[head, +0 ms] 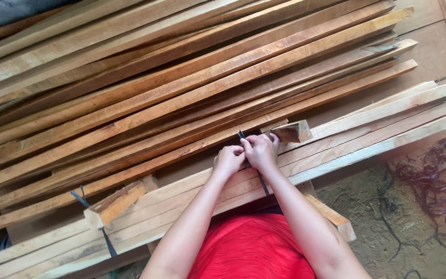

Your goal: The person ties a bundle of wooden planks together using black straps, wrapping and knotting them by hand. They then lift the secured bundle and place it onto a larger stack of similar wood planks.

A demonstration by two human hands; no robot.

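Note:
My left hand (228, 160) and my right hand (260, 151) meet on top of a bundle of pale wooden slats (367, 134) that lies across in front of me. Both hands pinch a dark strap (262, 182) that wraps around the bundle; its end sticks up between my fingers. A short wooden offcut (292, 131) lies on the bundle just right of my right hand. A second dark strap (104, 235) binds the bundle at its left end, beside another short block (115, 201).
A large stack of long reddish-brown slats (181, 77) lies behind the bundle. Dirt ground (388, 217) at the right carries a tangle of dark strapping (429, 175). My red garment (251, 248) fills the bottom middle.

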